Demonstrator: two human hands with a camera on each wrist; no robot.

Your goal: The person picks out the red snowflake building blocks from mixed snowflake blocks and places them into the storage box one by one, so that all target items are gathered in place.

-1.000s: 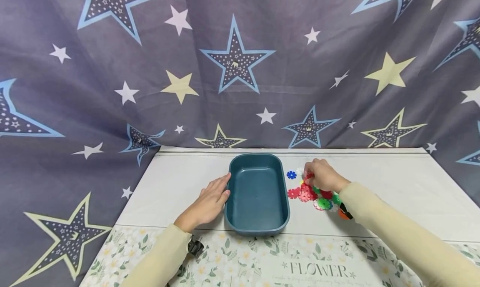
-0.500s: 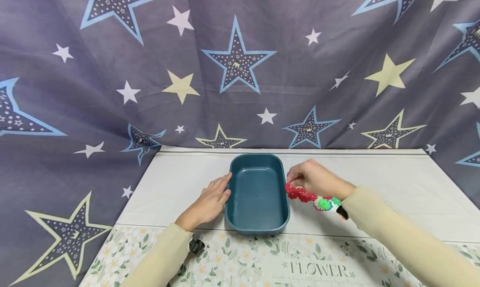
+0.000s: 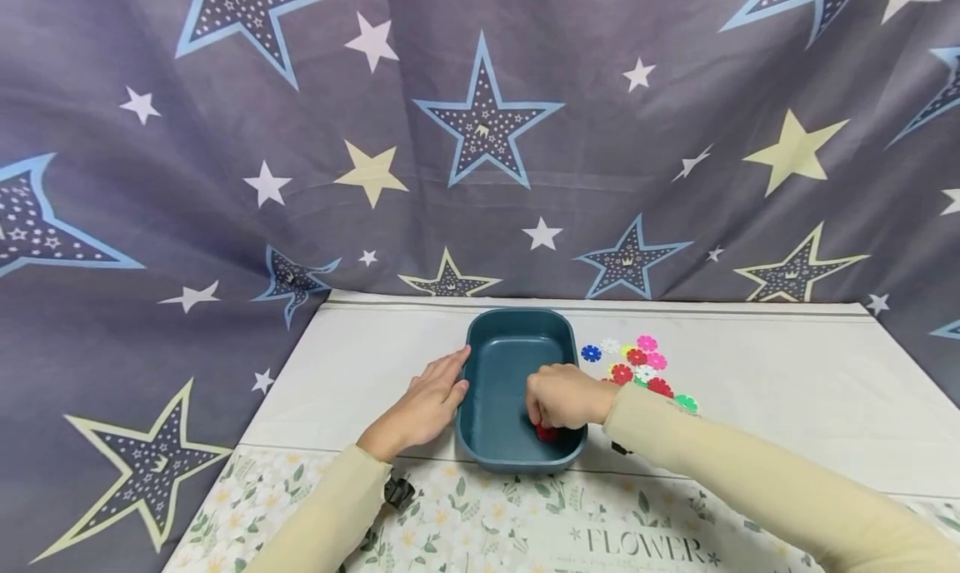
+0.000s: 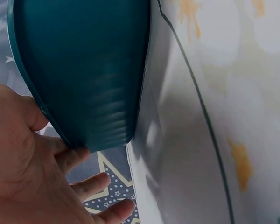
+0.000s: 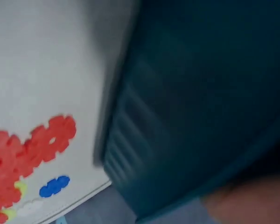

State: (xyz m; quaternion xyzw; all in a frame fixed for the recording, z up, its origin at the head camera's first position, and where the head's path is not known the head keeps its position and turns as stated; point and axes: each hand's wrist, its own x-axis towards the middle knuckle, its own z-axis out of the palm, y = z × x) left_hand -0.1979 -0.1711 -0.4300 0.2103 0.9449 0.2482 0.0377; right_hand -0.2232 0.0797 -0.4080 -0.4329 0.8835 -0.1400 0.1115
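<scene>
Bin (image 3: pixel 504 381): one, dark teal, upright on the white surface (image 3: pixel 757 356), its long sides running from 12 to 6 o'clock.
Left hand (image 3: pixel 423 402): one, at the bin's 9 o'clock, fingers extended and apart, fingertips touching the rim.
Right hand (image 3: pixel 564 395): one, inside the bin toward 3 o'clock, fingers curled together and clamped on red plastic at their tips.
Red piece (image 3: pixel 547 433): at least one, at 5 o'clock from the bin's centre, under the fingertips; the hand covers the rest, so I cannot tell the number.
Loose discs: notched, on the surface at 2 to 3 o'clock from the bin, several overlapping; the sleeve and overlaps prevent a full count.
Blue disc (image 3: pixel 591 353): one, at 2 o'clock, just beside the bin.
Pink discs (image 3: pixel 647 343): two, at the pile's 12 and 1 o'clock.
Red discs (image 3: pixel 622 374): three plain, plus the edge of another.
White discs (image 3: pixel 610 346): two visible.
Green discs (image 3: pixel 686 403): two visible, one at the pile's 4 o'clock, one mostly covered.
Yellow: slivers only, number unclear.
Sleeves (image 3: pixel 326 515): two, cream.
Wrist devices (image 3: pixel 400 491): two, black, one at each cuff.
Curtain (image 3: pixel 450 223): at 12 o'clock, star-printed.
</scene>
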